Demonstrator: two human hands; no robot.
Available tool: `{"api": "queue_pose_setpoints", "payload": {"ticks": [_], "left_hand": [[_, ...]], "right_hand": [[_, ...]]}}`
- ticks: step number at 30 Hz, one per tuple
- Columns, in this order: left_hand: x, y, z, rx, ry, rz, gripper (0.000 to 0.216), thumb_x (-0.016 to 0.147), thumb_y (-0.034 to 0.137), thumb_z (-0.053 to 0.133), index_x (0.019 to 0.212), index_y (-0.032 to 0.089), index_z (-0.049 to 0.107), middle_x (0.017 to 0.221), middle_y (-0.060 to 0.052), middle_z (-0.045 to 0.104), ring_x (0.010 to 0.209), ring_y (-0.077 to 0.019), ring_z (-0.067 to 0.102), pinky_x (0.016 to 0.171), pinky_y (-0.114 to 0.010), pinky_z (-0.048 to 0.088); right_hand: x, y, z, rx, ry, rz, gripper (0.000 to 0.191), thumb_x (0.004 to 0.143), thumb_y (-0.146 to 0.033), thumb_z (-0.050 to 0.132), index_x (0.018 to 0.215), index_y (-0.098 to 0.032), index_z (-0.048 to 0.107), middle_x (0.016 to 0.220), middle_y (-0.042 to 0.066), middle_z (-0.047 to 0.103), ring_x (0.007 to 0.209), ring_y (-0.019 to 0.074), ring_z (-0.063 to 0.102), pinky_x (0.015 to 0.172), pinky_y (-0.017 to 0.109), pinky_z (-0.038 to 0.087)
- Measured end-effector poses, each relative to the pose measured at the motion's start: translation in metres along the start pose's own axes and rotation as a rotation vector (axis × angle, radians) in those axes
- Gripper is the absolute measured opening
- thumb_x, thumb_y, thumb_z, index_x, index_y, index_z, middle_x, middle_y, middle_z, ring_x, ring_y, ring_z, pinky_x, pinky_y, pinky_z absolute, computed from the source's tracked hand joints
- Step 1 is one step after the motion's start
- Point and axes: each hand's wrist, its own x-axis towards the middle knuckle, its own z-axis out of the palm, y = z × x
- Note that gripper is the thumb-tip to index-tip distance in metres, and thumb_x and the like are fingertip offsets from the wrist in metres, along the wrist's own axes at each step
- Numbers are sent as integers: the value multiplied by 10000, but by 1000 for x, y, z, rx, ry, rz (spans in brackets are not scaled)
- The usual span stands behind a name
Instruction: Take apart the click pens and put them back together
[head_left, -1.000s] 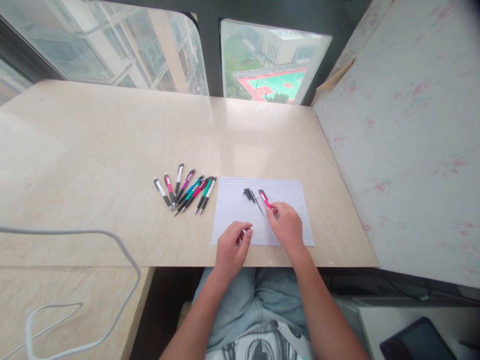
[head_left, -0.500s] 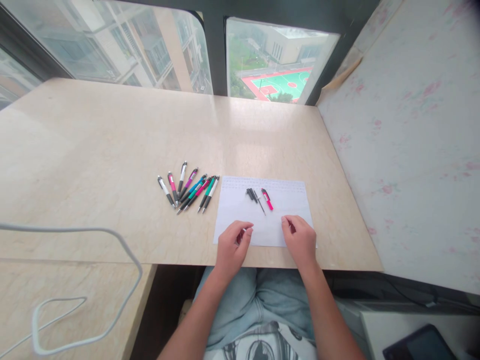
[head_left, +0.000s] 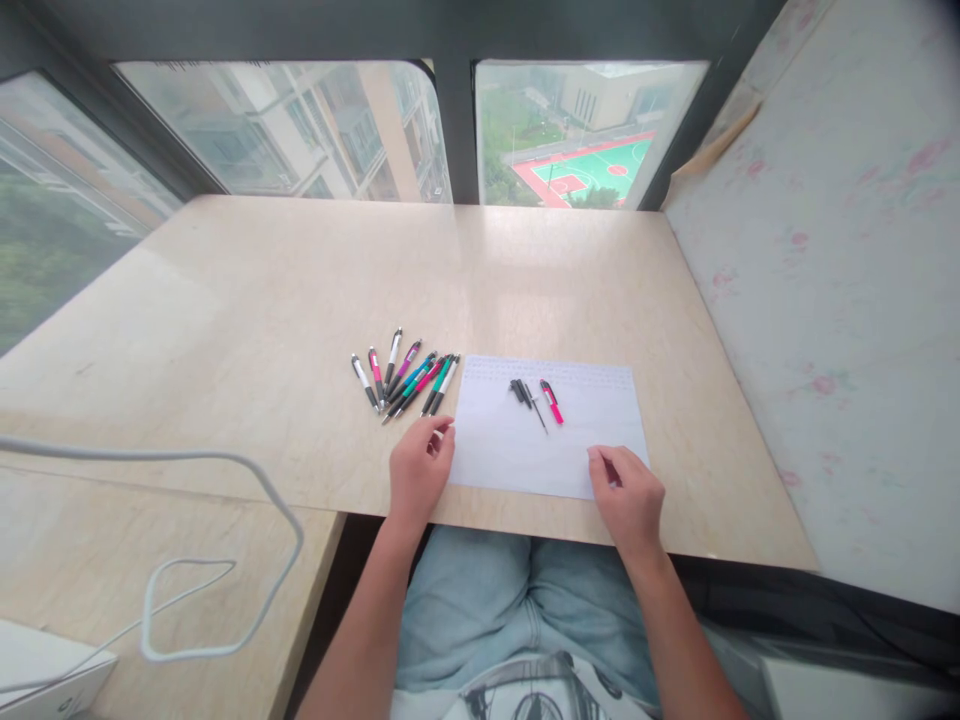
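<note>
A white sheet of paper (head_left: pixel 585 420) lies on the beige table (head_left: pixel 300 290) near its front edge. On it rest a pink pen barrel (head_left: pixel 553 401), a thin refill (head_left: pixel 537 410) and small black pen parts (head_left: pixel 518 390). Left of the sheet, several whole pens (head_left: pixel 406 378) lie fanned out. My left hand (head_left: pixel 418 474) rests by the sheet's left edge with fingers curled, close below the pens; nothing shows in it. My right hand (head_left: pixel 628 497) sits at the sheet's front right corner, fingers loosely curled, apparently empty.
A white cable (head_left: pixel 217 560) loops over a lower surface at the left, near a white box (head_left: pixel 45 675). Windows run behind the table. A pale wall (head_left: pixel 840 280) borders the right side. My lap shows below the table edge.
My right hand let go of the pink barrel and drew back to the sheet's front right corner. My left hand shifted left off the sheet toward the pens. The camera tilted.
</note>
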Motion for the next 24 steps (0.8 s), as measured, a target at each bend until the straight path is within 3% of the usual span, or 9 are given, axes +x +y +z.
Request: {"api": "queue_pose_setpoints", "payload": {"ticks": [5, 10, 16, 24], "left_hand": [[18, -11, -13, 361, 33, 54, 176, 880, 247, 548, 989, 187, 672, 904, -47, 682, 675, -170, 604, 664, -299, 453], [29, -3, -10, 566, 8, 50, 218, 914, 321, 524, 1048, 219, 663, 987, -62, 681, 828, -234, 655, 614, -311, 414], [42, 5, -5, 653, -94, 28, 253, 922, 335, 501, 1084, 222, 661, 1084, -85, 679, 837, -252, 668, 610, -324, 420], [56, 7, -5, 668, -145, 5, 251, 913, 369, 525, 1063, 223, 665, 1026, -79, 719, 867, -268, 680, 629, -323, 435]], "right_hand": [[-1, 0, -1, 23, 14, -1, 200, 941, -212, 542, 776, -173, 647, 645, 10, 597, 554, 126, 491, 585, 262, 397], [-1, 0, 0, 49, 26, 14, 192, 940, -209, 539, 786, -172, 646, 655, 14, 608, 562, 127, 494, 586, 261, 401], [1, -1, -2, 67, 39, 27, 220, 944, -225, 525, 760, -177, 635, 642, 9, 596, 545, 124, 476, 575, 259, 400], [2, -2, -3, 96, 55, 39, 218, 942, -219, 524, 761, -173, 636, 638, 8, 596, 549, 126, 483, 570, 256, 400]]}}
